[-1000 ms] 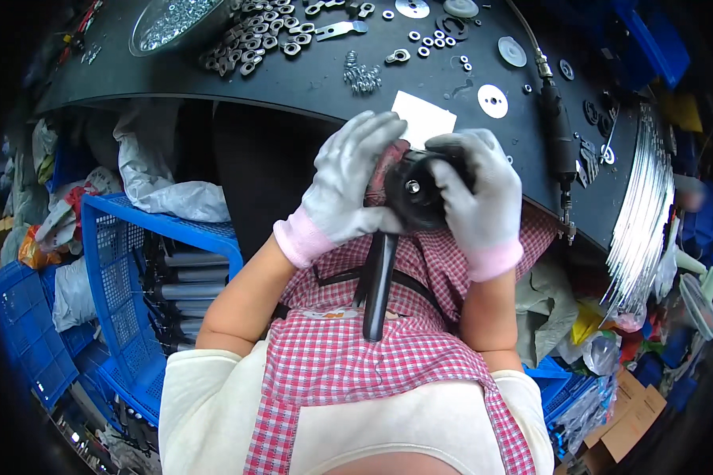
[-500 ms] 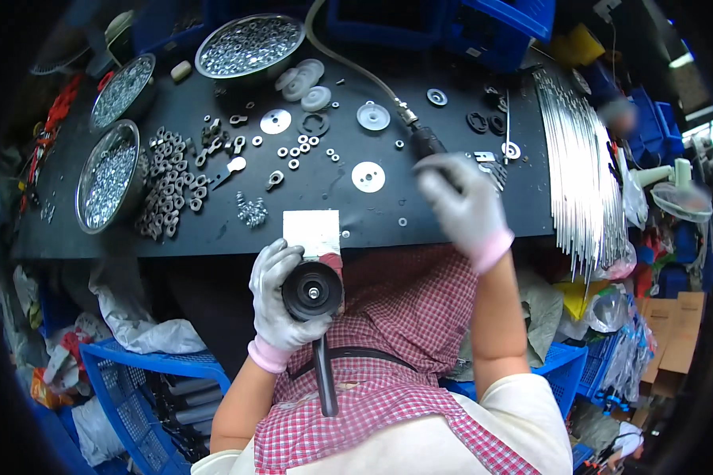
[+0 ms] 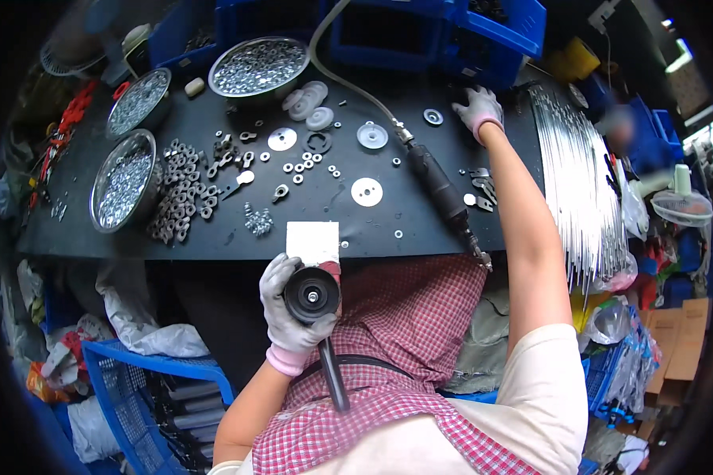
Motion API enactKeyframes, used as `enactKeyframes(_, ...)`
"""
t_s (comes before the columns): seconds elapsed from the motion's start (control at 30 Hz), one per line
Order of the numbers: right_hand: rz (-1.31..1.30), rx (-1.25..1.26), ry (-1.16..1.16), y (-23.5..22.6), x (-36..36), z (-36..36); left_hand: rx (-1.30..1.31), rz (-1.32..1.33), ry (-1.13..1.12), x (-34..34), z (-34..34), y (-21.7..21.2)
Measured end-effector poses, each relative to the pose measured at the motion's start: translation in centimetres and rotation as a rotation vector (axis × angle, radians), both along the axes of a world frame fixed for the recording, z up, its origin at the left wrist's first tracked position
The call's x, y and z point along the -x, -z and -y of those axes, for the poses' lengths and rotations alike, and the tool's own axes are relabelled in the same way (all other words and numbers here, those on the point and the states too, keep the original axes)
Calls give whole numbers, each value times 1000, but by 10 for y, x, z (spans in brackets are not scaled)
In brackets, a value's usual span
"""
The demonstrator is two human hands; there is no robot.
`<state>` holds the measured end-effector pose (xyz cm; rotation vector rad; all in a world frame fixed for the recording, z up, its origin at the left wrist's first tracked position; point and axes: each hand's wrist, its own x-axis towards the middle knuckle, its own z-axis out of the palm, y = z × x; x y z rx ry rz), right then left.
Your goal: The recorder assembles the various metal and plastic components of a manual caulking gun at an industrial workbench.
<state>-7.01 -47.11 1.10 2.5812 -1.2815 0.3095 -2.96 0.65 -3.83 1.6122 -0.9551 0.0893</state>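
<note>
Left hand (image 3: pixel 280 318): gloved, fingers curled partway around the wheel's left side and underneath; firm hold, just off the table's near edge
Black wheel (image 3: pixel 312 309): in left hand, flat face up to the camera, silver bolt at centre
Black handle (image 3: pixel 334 378): joined below the wheel; long axis runs down toward the body, slightly right
Right hand (image 3: pixel 481 109): gloved, fingers loosely spread, over the table's far right; can't tell if anything is under the palm
Blue bin (image 3: pixel 483 52): just beyond right fingertips; contact unclear
Wheel from right hand: well apart, near and to the left
Air tool (image 3: pixel 438 187): lies between the hands, slanting far-left to near-right, tip past the table edge; right hand nearer
Metal rods (image 3: pixel 574 182): bundle right of right forearm
</note>
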Motion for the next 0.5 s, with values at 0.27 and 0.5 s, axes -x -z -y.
enactKeyframes(0.27, 782, -724, -717, -54, -16, -149, 42, 29, 12, -9, 8, -2)
enactKeyframes(0.5, 264, -524, -1207, -51, 35, -319, 64, 76, -32, -12, 14, -5)
